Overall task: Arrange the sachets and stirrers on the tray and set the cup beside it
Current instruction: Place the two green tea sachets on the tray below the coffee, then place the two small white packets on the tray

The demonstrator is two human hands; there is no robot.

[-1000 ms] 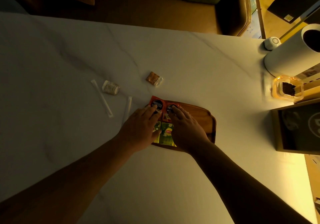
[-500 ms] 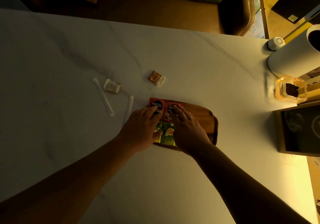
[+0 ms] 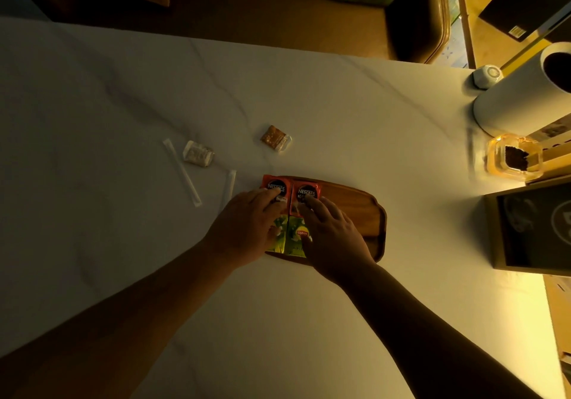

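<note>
A brown wooden tray (image 3: 355, 210) lies at the table's middle. On its left half sit two red coffee sachets (image 3: 276, 186) side by side, with two green tea sachets (image 3: 295, 238) below them. My left hand (image 3: 247, 228) lies flat, fingertips on the left red sachet. My right hand (image 3: 332, 238) lies flat too, fingertips on the right red sachet (image 3: 307, 191). Two white wrapped stirrers (image 3: 182, 171) (image 3: 229, 185) lie on the table left of the tray. A white sachet (image 3: 198, 153) and a brown sachet (image 3: 275, 137) lie beyond them. A white cup (image 3: 525, 89) stands at the far right.
An amber glass dish (image 3: 514, 157) with something dark in it sits below the cup. A small white round object (image 3: 488, 75) is near the far right edge. A dark box (image 3: 534, 231) stands at the right edge. A chair (image 3: 417, 27) is beyond the table.
The two red sachets have been nudged level with each other under my fingertips. Both hands stay on the tray's left half.
</note>
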